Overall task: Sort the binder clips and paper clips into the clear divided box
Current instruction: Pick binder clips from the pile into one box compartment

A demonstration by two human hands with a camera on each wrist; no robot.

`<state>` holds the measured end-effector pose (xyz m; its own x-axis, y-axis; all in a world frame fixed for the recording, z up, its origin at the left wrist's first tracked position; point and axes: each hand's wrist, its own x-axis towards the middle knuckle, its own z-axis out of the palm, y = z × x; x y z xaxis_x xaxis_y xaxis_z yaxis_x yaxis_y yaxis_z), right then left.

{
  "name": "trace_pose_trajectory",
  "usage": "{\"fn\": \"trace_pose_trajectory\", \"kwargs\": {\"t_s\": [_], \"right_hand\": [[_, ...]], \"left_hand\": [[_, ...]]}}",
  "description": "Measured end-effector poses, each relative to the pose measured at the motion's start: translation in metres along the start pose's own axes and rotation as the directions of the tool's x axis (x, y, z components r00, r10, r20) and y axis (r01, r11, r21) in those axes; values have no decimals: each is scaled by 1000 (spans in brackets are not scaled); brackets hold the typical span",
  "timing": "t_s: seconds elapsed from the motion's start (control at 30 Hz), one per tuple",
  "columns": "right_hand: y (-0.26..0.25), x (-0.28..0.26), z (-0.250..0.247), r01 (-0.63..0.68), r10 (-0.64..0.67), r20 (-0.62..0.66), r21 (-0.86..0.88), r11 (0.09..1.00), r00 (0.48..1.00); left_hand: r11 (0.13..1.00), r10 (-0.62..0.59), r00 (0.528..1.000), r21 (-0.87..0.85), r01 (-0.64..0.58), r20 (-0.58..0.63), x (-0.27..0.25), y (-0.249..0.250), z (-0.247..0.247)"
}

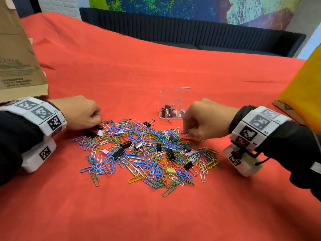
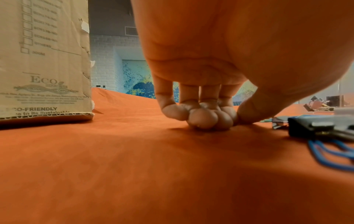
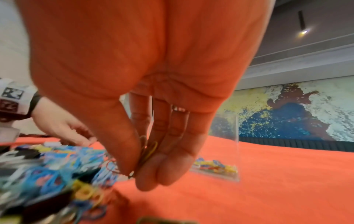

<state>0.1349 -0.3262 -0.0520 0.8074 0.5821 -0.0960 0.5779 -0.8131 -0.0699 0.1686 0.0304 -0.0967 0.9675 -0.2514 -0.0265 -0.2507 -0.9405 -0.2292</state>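
A heap of coloured paper clips and binder clips (image 1: 147, 150) lies on the red cloth. Behind it stands the clear divided box (image 1: 175, 103), with binder clips in its left part and paper clips in its right part (image 3: 216, 165). My right hand (image 1: 188, 132) is at the heap's right edge, just in front of the box, and its thumb and fingers (image 3: 136, 174) pinch a few paper clips (image 3: 151, 150). My left hand (image 1: 98, 119) rests curled on the cloth at the heap's left edge, beside a black binder clip (image 1: 99, 127). Nothing shows between its fingertips (image 2: 203, 119).
A brown cardboard box (image 1: 19, 66) stands at the far left, close behind my left wrist. A yellow object (image 1: 305, 94) rises at the right edge. One red paper clip (image 1: 168, 121) lies loose in front of the clear box. A dark sofa (image 1: 173, 32) runs beyond the table.
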Motion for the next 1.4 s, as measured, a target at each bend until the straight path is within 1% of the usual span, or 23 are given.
{"fn": "trace_pose_trajectory", "kwargs": {"t_s": [0.1, 0.17, 0.3, 0.37, 0.43, 0.5, 0.53, 0.6, 0.63, 0.67, 0.7, 0.77, 0.8, 0.87, 0.93, 1.0, 1.17, 1.27, 1.4], "right_hand": [[9, -1, -20, -20, 20, -44, 5, 1000, 999], [18, 2, -36, -55, 55, -140, 8, 998, 989], [35, 15, -59, -164, 152, -347, -6, 986, 925], [39, 25, -60, -208, 181, -383, -29, 978, 906], [42, 31, -56, -235, 206, -363, -39, 971, 909], [43, 33, -53, -246, 224, -377, -11, 969, 899], [42, 33, -52, -240, 224, -414, 13, 971, 882], [34, 32, -50, -191, 182, -501, 34, 981, 846], [26, 32, -48, -148, 139, -518, 25, 989, 844], [17, 30, -44, -100, 91, -506, 11, 995, 858], [7, 28, -40, -50, 43, -464, -1, 999, 885], [-12, 26, -29, 26, -30, -314, -18, 1000, 949], [-19, 25, -24, 49, -54, -236, -29, 998, 970], [-25, 28, -14, 78, -87, -118, -76, 994, 989], [-24, 29, -6, 80, -86, -44, -117, 990, 995], [-21, 26, -1, 70, -70, 4, -111, 991, 998], [-9, 11, -6, 62, -62, 55, -14, 998, 997], [-8, 8, -11, 42, -42, 48, 8, 999, 998], [-11, 11, 2, 107, -106, 116, -7, 994, 988]], "left_hand": [[1000, 1, 1000, 0, -1, 2, 0, 0, 0], [1000, -4, 1000, -8, 4, 10, 0, -1, 0], [1000, -1, 1000, 3, 1, 10, 0, -1, 0], [1000, -2, 1000, 4, 2, 12, 0, -1, 1], [1000, -7, 1000, 5, 7, 17, -1, 0, 0], [1000, -9, 1000, 2, 9, 21, -1, 1, -2], [1000, -10, 1000, 6, 9, 21, -1, 1, -3], [1000, -11, 1000, 16, 11, 23, -1, 3, -3], [1000, -11, 1000, 21, 10, 23, -1, 3, -3], [1000, -8, 1000, 24, 7, 22, -1, 3, -3], [1000, -7, 1000, 27, 6, 24, -1, 4, -3], [1000, -10, 1000, 28, 10, 28, -2, 4, -3], [1000, -11, 999, 23, 10, 30, -2, 4, -4], [1000, -14, 999, 15, 13, 30, -3, 5, -5], [1000, -16, 999, 15, 16, 30, -3, 6, -5], [1000, -17, 999, 13, 17, 32, -3, 6, -5], [1000, -12, 999, 11, 11, 30, -2, 4, -4], [1000, -13, 1000, 25, 13, 24, -2, 4, -3], [1000, -18, 1000, 18, 18, 25, -2, 5, -3]]}}
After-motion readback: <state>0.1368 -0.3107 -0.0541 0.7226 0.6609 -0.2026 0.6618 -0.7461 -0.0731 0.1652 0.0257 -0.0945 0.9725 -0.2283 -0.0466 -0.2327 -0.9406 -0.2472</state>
